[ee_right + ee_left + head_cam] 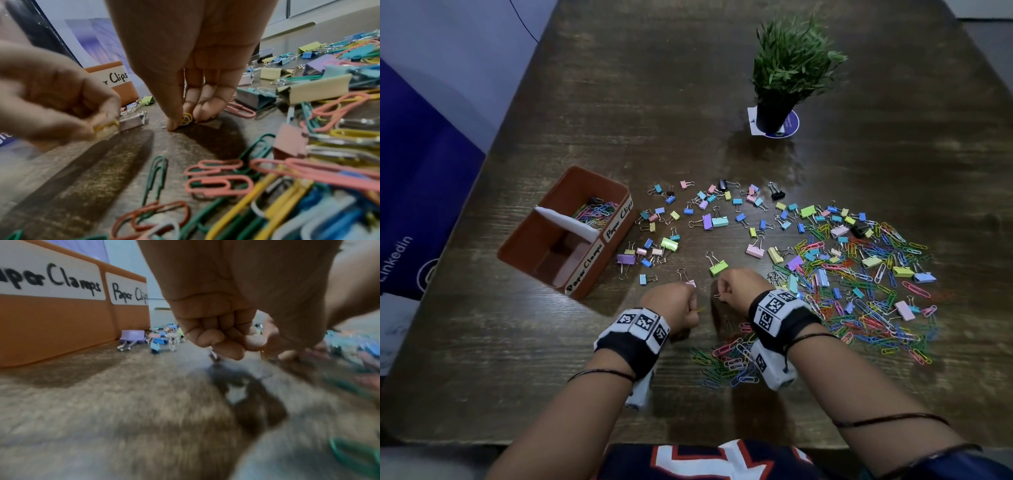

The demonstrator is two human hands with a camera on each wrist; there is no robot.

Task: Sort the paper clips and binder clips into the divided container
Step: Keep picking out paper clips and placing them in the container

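The brown divided container (527, 246) stands at the left, labelled "Paper Clamps" (49, 279) near me and "Paper Clips" (619, 221) beyond. Its far compartment holds coloured paper clips (595, 210). My left hand (693, 306) is curled and pinches a yellow paper clip (107, 126), just beside a small pink binder clip (690, 282). My right hand (183, 121) is down on the table and pinches a yellow and a white paper clip (186, 119) between thumb and fingers. Both hands sit close together at the table's middle front.
Pastel binder clips (709, 219) lie scattered across the middle of the wooden table (517, 359). A dense heap of paper clips mixed with binder clips (866, 284) fills the right, and more paper clips (726, 363) lie under my right wrist. A potted plant (774, 116) stands at the back.
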